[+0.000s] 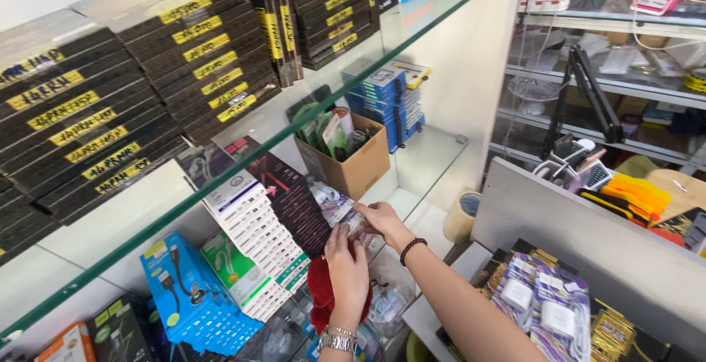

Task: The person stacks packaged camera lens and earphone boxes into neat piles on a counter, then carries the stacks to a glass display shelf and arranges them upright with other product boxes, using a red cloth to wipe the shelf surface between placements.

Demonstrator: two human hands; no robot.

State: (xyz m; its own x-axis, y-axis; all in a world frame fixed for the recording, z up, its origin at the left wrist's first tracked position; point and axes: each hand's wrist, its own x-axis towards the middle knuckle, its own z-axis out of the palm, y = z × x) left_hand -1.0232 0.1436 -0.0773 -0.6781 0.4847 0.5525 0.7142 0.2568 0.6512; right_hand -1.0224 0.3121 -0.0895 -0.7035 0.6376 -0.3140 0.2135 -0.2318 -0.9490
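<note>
Clear plastic packets (346, 211), head view: held between both hands on the lower glass shelf (434, 157), beside the slanted black box (290, 196) and white boxes (254, 233). Left hand (346, 270), wearing a wristwatch (337, 341), presses flat against them; right hand (380, 220), with a bead bracelet (412, 248), pinches their top edge. Packets not yet settled; cardboard box (353, 160) stands behind.

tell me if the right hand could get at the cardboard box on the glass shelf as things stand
Probably yes. The right hand is at the clear packets just below the cardboard box, and the shelf in front of the box looks open. But both hands look busy with the packets, so it would likely need to let go first.
</note>
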